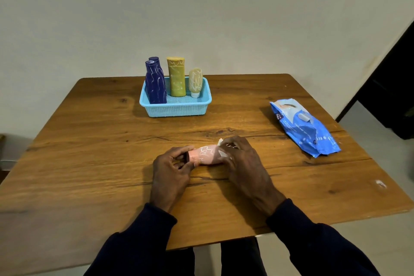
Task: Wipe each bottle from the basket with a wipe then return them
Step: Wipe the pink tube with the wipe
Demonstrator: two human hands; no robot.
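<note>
Left hand (171, 169) grip closed; right hand (243, 159) likewise

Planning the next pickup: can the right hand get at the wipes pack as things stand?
Probably not straight away: the right hand is busy pressing a wipe on the pink bottle. Otherwise the table between it and the wipes pack is bare.

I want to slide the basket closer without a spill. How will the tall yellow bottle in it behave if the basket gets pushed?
The tall yellow bottle stands upright, rising well above the blue basket rim, so it probably tips easily. It looks like light plastic, so a jolt may knock it into the neighbouring dark blue bottles.
</note>
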